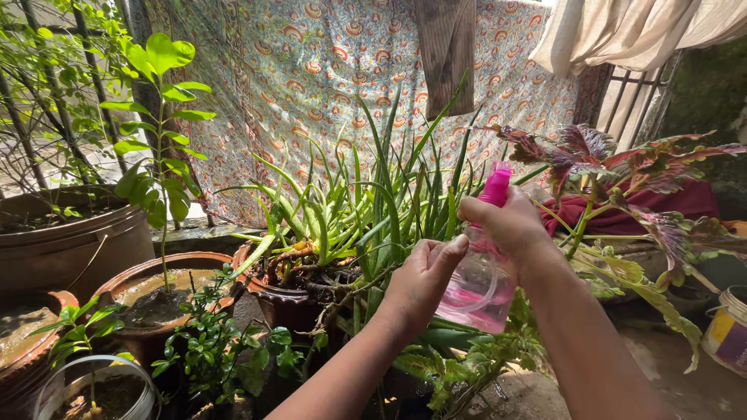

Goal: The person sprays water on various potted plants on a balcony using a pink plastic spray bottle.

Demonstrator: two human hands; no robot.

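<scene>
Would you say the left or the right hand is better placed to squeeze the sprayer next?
Probably the right hand: it grips the pink spray head, while the left hand only steadies the clear bottle.

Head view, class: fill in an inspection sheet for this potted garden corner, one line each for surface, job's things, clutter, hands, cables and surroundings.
Surface: damp ground, partly sunlit.
Job's things: clear spray bottle with pink liquid and pink nozzle, beside the aloe plant in a brown pot.
Clutter: small bucket at right; seedling tub at lower left.
Hands: right hand grips the bottle's neck; left hand touches its side.
Cables: nothing seen.
Surroundings: patterned cloth hanging behind; red-leaved coleus at right.
</scene>
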